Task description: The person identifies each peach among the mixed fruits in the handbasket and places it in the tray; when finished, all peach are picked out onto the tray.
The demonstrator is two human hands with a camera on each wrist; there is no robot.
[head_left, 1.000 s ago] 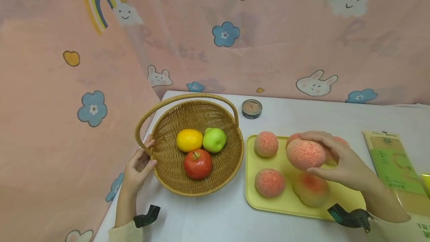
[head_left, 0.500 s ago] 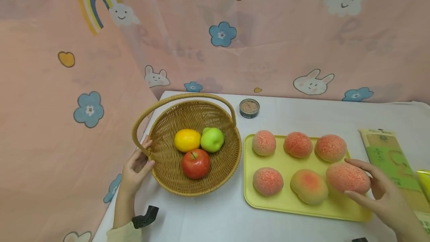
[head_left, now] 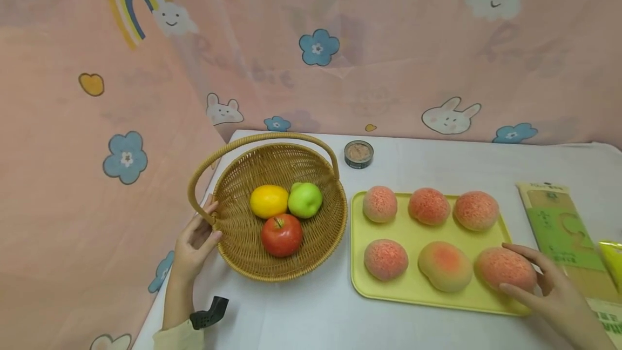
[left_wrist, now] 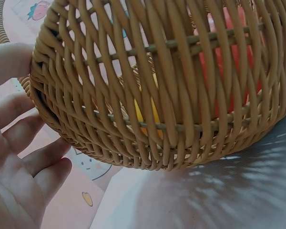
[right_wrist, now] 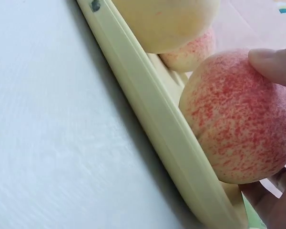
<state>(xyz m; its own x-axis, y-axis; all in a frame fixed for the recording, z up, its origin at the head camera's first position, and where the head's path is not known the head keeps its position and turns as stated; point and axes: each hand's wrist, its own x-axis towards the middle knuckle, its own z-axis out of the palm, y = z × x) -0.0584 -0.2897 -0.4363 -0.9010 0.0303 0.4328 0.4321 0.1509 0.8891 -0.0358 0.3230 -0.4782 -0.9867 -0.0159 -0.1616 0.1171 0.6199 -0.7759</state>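
On the left stands a wicker basket [head_left: 282,271] with an arched handle, holding a lemon [head_left: 269,201], a green fruit [head_left: 305,200] and a red apple [head_left: 282,235]. My left hand [head_left: 194,244] grips its left rim at the foot of the handle; the left wrist view shows thumb and fingers around the rim. A yellow tray [head_left: 403,291] carries several peaches in two rows. At its front right corner my right hand [head_left: 551,285] holds a speckled pink peach [head_left: 505,269] between thumb and fingers. The peach [right_wrist: 243,119] sits low, just inside the tray's edge.
Behind the tray is a small round tin [head_left: 358,154]. A green and tan flat package [head_left: 559,231] lies to the right, with a yellow packet [head_left: 612,261] beside it. A pink patterned cloth [head_left: 379,58] hangs behind the white table [head_left: 301,317].
My right hand has carried the peach from over the middle of the tray to its front right corner and lowered it there. The left hand has stayed on the basket.
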